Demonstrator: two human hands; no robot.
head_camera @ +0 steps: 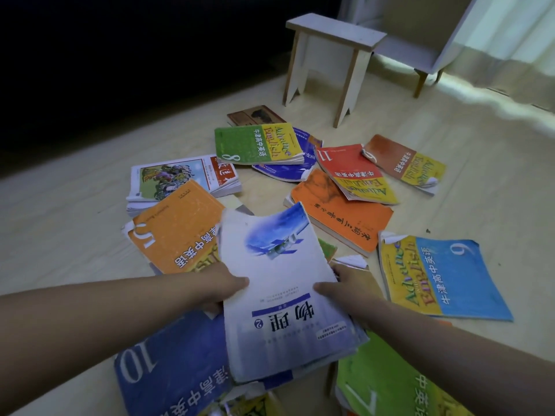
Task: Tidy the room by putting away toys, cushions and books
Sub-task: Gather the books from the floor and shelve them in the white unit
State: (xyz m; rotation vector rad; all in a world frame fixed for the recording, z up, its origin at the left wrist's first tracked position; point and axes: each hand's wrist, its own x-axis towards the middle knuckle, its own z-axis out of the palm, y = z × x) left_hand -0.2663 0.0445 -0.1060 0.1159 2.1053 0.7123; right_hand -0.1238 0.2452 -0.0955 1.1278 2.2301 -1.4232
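Books lie scattered across the floor (450, 205), none gathered yet. Left hand (223, 285) and right hand (350, 285) grip the near white-blue book (282, 295) by its edges.

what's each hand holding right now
Left hand: grips the white and blue book by its left edge.
Right hand: grips the same book by its right edge.

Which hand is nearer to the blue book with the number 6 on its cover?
Right. The right hand grips the pale book at its right edge, just beside the blue book; the left hand holds the opposite edge, with the pale book between.
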